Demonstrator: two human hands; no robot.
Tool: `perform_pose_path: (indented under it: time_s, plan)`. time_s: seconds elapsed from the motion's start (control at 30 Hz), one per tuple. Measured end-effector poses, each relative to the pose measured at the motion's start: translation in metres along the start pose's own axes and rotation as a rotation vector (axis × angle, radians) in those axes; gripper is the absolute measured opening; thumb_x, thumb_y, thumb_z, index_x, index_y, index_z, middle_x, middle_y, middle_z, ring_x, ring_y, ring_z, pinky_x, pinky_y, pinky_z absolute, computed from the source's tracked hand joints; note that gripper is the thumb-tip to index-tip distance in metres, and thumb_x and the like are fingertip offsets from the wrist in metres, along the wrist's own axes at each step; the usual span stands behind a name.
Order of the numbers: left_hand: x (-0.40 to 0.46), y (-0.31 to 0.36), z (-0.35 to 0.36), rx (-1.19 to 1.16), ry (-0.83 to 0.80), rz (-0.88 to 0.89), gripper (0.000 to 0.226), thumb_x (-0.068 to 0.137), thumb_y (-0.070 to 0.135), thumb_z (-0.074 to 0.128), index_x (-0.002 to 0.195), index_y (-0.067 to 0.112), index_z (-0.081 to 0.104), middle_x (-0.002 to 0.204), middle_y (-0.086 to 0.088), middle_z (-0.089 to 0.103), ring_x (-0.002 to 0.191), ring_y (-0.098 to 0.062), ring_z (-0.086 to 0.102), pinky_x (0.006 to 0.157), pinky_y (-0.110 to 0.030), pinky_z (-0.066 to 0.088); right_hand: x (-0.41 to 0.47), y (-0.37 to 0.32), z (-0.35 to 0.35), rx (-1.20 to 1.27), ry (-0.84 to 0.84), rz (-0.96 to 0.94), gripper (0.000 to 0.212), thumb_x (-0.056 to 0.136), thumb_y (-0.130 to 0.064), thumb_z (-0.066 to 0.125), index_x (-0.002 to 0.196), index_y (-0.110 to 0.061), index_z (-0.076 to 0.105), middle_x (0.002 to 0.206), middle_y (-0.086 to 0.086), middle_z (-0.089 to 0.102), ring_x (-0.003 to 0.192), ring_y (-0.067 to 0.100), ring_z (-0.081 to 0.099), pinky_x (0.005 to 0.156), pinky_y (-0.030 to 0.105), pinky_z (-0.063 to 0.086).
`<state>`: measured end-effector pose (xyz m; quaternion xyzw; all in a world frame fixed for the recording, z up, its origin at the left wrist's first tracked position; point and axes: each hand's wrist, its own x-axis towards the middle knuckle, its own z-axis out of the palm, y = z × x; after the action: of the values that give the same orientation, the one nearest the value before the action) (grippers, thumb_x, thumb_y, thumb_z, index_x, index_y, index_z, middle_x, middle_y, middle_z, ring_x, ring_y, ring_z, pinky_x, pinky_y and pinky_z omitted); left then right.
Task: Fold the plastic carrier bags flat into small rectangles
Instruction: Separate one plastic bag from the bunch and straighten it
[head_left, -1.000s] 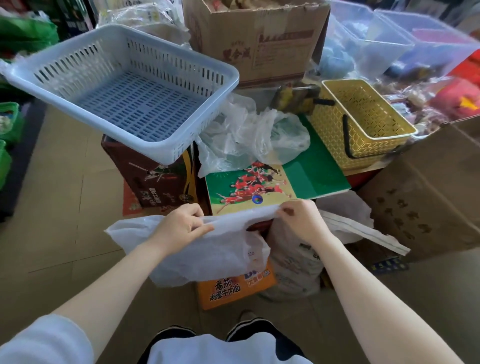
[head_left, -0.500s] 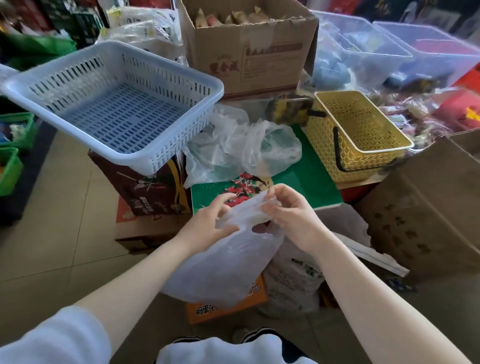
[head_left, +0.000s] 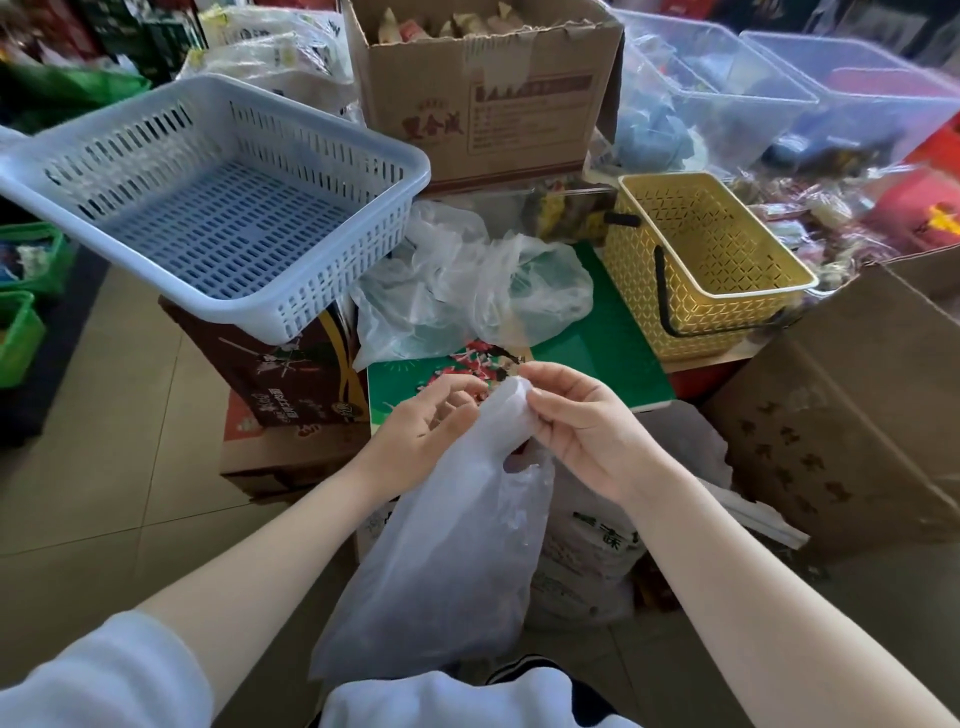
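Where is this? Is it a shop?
Probably a small shop or its stockroom. An open cardboard box holds wrapped goods, clear bins hold more, and empty baskets, one blue and one yellow, stand among stacked cartons.

Cluttered shop: goods cartons (head_left: 483, 88), stock bins (head_left: 727, 93), baskets (head_left: 711, 270).
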<state>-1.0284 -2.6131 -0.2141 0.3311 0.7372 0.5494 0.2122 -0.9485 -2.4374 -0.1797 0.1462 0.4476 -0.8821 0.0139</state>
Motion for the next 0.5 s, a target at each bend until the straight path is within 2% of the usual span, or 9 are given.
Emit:
perform_pose_path:
  time_s: [0.07, 0.17, 0.27, 0.37, 0.43, 0.5]
  plan:
    - [0.001, 0.012, 0.002, 0.026, 0.033, 0.071, 0.036, 0.084, 0.052, 0.047, 0.11, 0.028, 0.056, 0.091, 0.001, 0.063, 0.082, -0.014, 0.059, 0.071, -0.024, 0.05, -0.001, 0.005, 0.007, -0.06, 0.0, 0.007, 0.013, 0.077, 0.002, 0.058, 0.084, -0.004, 0.066, 0.076, 0.009, 0.069, 0.066, 0.016, 0.067, 0.06, 0.024, 0.058]
    - [0.0, 0.018, 0.004, 0.111, 0.084, 0.148, 0.024, 0.088, 0.034, 0.055, 0.11, 0.023, 0.057, 0.085, 0.004, 0.063, 0.074, -0.01, 0.059, 0.064, -0.026, 0.053, 0.0, 0.011, 0.014, -0.136, 0.008, -0.029, 0.009, 0.077, 0.001, 0.059, 0.078, -0.006, 0.065, 0.075, 0.012, 0.066, 0.064, 0.019, 0.064, 0.053, 0.028, 0.057]
    - [-0.005, 0.013, 0.003, 0.208, 0.144, 0.222, 0.02, 0.088, 0.024, 0.06, 0.108, 0.022, 0.055, 0.078, 0.004, 0.063, 0.069, -0.009, 0.06, 0.062, -0.025, 0.051, 0.001, 0.012, 0.018, -0.193, 0.016, -0.074, 0.021, 0.083, 0.005, 0.056, 0.071, -0.01, 0.067, 0.074, 0.012, 0.064, 0.062, 0.019, 0.062, 0.055, 0.027, 0.056]
    - [-0.007, 0.01, -0.005, 0.287, 0.208, 0.306, 0.012, 0.09, 0.027, 0.056, 0.098, 0.018, 0.056, 0.073, 0.006, 0.063, 0.065, -0.008, 0.06, 0.059, -0.027, 0.05, 0.003, 0.01, 0.017, -0.285, 0.064, -0.122, 0.031, 0.085, 0.002, 0.057, 0.066, -0.019, 0.071, 0.075, 0.012, 0.059, 0.063, 0.019, 0.055, 0.059, 0.026, 0.053]
    - [-0.007, 0.01, -0.01, 0.351, 0.231, 0.365, 0.021, 0.091, 0.029, 0.051, 0.091, 0.012, 0.061, 0.071, 0.006, 0.062, 0.063, -0.007, 0.059, 0.058, -0.027, 0.048, 0.002, 0.01, 0.015, -0.346, 0.097, -0.142, 0.032, 0.086, 0.001, 0.057, 0.067, -0.02, 0.072, 0.077, 0.016, 0.056, 0.061, 0.022, 0.052, 0.053, 0.029, 0.052]
    - [-0.008, 0.013, -0.015, 0.328, 0.224, 0.378, 0.026, 0.092, 0.03, 0.048, 0.086, 0.009, 0.063, 0.066, 0.006, 0.061, 0.061, -0.008, 0.058, 0.057, -0.02, 0.047, 0.001, 0.009, 0.014, -0.411, 0.111, -0.163, 0.033, 0.086, 0.002, 0.057, 0.068, -0.02, 0.074, 0.074, 0.012, 0.061, 0.059, 0.021, 0.053, 0.053, 0.029, 0.051]
